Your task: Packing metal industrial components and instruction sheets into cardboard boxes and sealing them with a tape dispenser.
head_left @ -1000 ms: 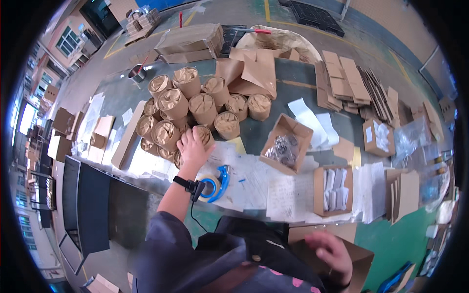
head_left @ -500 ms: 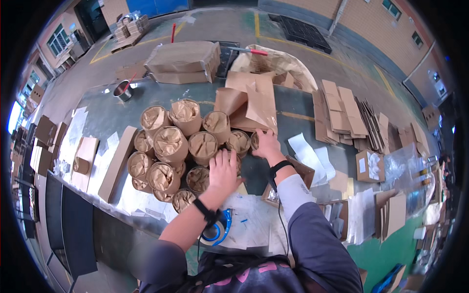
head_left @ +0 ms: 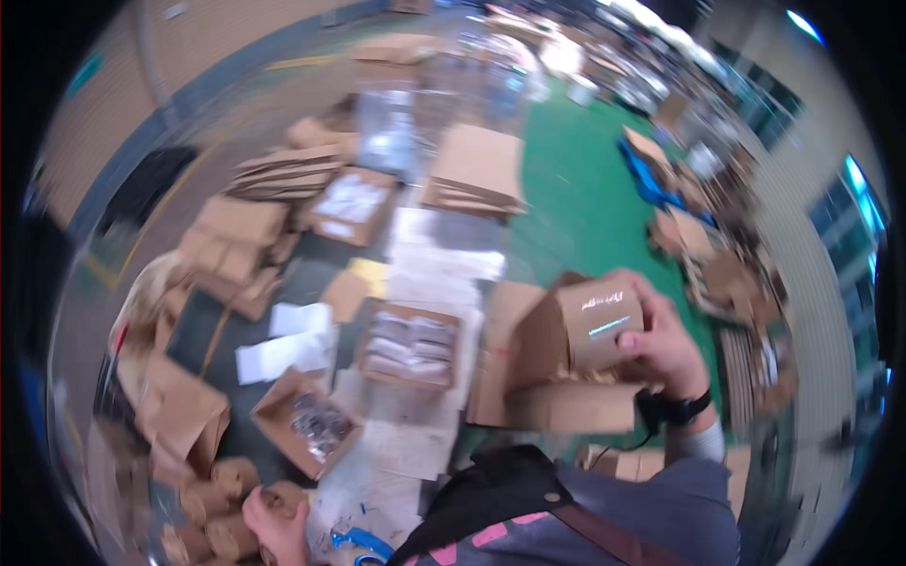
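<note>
My right hand [head_left: 672, 344] is wrapped round a brown kraft cardboard tube [head_left: 596, 325] with pale printing on its side. It holds the tube over an open cardboard box [head_left: 571, 407], whose flaps stand out around it. Down at the lower left, my left hand [head_left: 276, 530] curves its thumb and fingers about another kraft tube [head_left: 286, 498]. More such kraft tubes [head_left: 234, 536] stand close beside that hand, partly cut off by the picture's rim. Motion smears the picture somewhat.
A carton of wrapped white items [head_left: 412, 347] stands left of the open box. Nearer is a carton with shiny clear contents [head_left: 319, 429]. White sheets [head_left: 285, 344], stacked flat cardboard [head_left: 475, 170] and a blue tape dispenser [head_left: 363, 542] lie on the table.
The view has swung to the right. My right hand has left the tube cluster and now holds a tube over the open box. My left hand stays by the cluster.
</note>
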A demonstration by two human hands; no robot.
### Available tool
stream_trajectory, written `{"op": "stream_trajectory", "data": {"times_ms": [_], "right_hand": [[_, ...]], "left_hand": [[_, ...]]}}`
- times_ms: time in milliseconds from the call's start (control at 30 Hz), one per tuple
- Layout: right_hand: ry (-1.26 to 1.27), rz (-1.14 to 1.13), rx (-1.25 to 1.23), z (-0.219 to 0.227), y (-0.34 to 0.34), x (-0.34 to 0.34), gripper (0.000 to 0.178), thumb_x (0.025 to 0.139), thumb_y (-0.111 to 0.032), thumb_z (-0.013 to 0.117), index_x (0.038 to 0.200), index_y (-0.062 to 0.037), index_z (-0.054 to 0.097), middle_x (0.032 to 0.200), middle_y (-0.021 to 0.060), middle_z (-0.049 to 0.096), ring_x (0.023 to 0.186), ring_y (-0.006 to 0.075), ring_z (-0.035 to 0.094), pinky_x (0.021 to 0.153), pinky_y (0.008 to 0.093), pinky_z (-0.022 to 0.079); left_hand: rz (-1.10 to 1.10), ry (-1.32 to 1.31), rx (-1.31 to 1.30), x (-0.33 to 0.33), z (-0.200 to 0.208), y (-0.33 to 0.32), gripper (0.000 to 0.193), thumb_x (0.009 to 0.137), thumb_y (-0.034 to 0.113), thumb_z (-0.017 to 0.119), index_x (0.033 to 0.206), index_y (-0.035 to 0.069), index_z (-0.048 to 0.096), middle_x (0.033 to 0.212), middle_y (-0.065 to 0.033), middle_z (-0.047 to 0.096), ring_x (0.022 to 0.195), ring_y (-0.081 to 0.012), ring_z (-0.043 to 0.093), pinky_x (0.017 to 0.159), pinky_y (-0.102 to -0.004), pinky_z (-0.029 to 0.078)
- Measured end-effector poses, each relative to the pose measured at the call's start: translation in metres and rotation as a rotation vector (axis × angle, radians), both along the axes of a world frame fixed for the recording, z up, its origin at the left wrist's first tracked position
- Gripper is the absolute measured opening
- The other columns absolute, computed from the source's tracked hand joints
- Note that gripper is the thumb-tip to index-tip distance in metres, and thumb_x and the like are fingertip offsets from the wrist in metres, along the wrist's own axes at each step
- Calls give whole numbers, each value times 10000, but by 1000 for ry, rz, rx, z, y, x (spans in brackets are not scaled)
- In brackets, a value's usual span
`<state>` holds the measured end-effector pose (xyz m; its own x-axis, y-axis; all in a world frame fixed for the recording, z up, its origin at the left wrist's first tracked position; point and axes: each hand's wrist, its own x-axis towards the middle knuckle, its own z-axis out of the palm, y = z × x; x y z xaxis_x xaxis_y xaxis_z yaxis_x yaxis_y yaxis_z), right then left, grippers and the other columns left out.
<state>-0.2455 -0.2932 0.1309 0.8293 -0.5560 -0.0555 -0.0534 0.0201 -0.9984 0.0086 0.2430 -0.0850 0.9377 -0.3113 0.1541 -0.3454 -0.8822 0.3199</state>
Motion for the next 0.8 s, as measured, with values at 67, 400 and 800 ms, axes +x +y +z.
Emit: {"op": "stream_trajectory", "data": {"times_ms": [67, 400, 800], "right_hand": [[284, -252, -629, 19, -33, -71, 794, 588, -168, 849, 1289, -96, 482, 1173, 93, 541, 1112, 253, 550, 929, 359, 467], [1115, 59, -1255, -168, -173, -194, 762, 563, -180, 850, 1246, -183, 514, 1166, 160, 475, 1078, 368, 515, 822, 438, 538], [113, -564, -259, -78, -164, -325, 404, 887, -138, 669, 1257, -24, 554, 1168, 107, 639, 1079, 179, 601, 872, 302, 493]], "left_hand": [[-46, -7, -150, 0, 38, -13, 816, 637, 220, 817, 1329, 16, 436, 1294, -186, 477, 1247, -336, 422, 1074, -430, 320], [-695, 403, -714, -117, 195, -332, 919, 584, 293, 886, 1328, 0, 434, 1297, -126, 415, 1190, -254, 457, 1001, -378, 396], [-1557, 545, 563, -372, 33, -678, 833, 622, 465, 791, 1300, 139, 432, 1201, -221, 446, 1129, -412, 469, 894, -480, 485]]}}
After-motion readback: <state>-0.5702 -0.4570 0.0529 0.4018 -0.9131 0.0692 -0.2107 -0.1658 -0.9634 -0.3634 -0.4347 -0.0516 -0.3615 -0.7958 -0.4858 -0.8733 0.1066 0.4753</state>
